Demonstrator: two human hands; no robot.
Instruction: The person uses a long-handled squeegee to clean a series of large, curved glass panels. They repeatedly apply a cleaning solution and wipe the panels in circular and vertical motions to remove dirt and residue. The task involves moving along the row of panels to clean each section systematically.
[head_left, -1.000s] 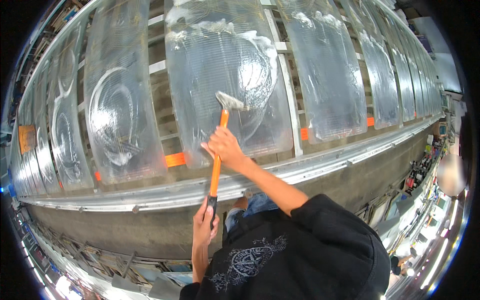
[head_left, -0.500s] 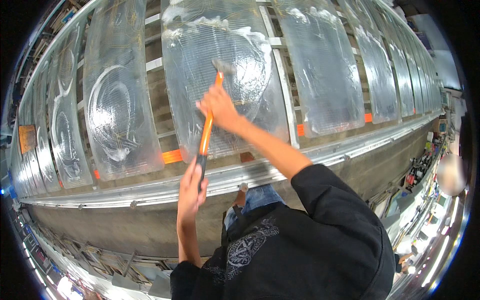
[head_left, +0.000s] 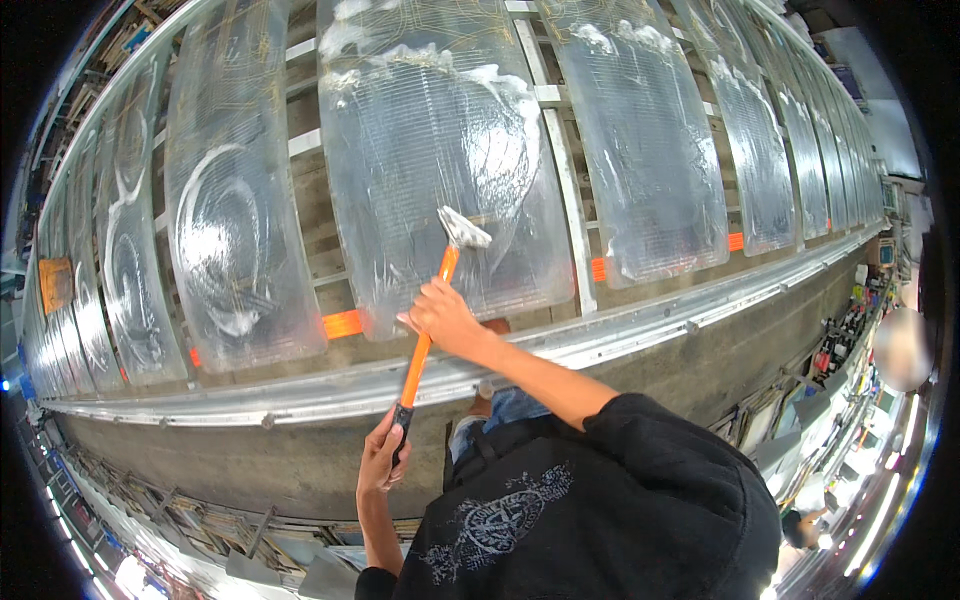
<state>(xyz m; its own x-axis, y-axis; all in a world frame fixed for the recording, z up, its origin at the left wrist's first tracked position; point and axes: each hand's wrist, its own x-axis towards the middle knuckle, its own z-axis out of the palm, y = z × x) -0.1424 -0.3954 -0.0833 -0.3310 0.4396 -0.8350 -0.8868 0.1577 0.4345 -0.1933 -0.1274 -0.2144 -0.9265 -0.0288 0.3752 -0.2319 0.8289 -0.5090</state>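
Observation:
I hold a long scraper with an orange handle (head_left: 432, 310) in both hands. My right hand (head_left: 445, 318) grips the middle of the handle. My left hand (head_left: 385, 455) is closed on its black lower end. The pale blade head (head_left: 462, 228) rests on a large curved clear glass pane (head_left: 420, 150) streaked with white foam, a little below the pane's middle. Foam lies thickest along the pane's top edge. My black sleeve (head_left: 600, 430) covers the right arm up to the elbow.
More curved foamy panes (head_left: 225, 230) (head_left: 650, 150) stand side by side on a slatted rack with orange tabs (head_left: 342, 324). A metal rail (head_left: 300, 395) runs along the rack's near edge above a grey ledge. A blurred person (head_left: 900, 350) is at the far right.
The scraper head has come back down the pane toward me from its higher reach half a second ago. Both hands moved down with it, still gripping the handle.

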